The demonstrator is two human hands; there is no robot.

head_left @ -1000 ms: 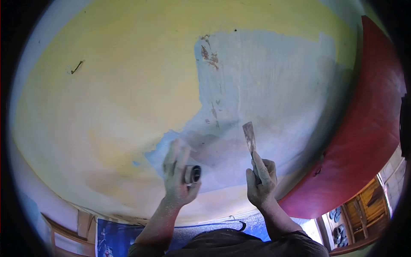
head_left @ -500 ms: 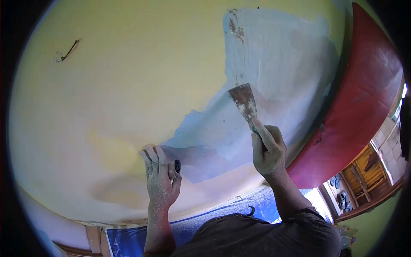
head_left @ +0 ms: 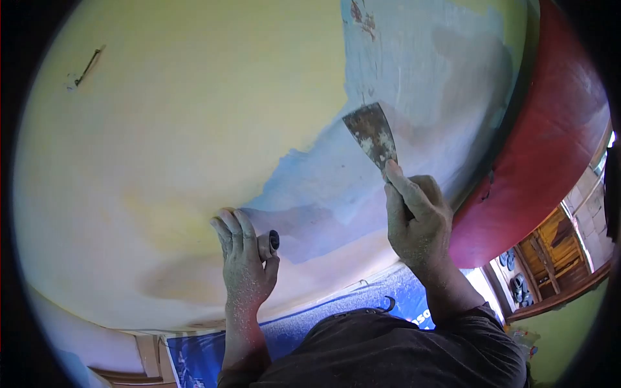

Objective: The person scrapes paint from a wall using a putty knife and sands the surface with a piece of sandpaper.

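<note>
R fingers (head_left: 417,199) closed on scraper (head_left: 372,132), L fingers (head_left: 248,234) part-curled round dark-ended tube (head_left: 264,246). Best keep scraper low-angle vs. wall (head_left: 194,116).

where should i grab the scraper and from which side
Probably by the handle end, from below, as the right hand has it: the scraper stands blade up, and the flat blade widens away from the hand, giving a poorer grip. The handle is mostly hidden.
</note>
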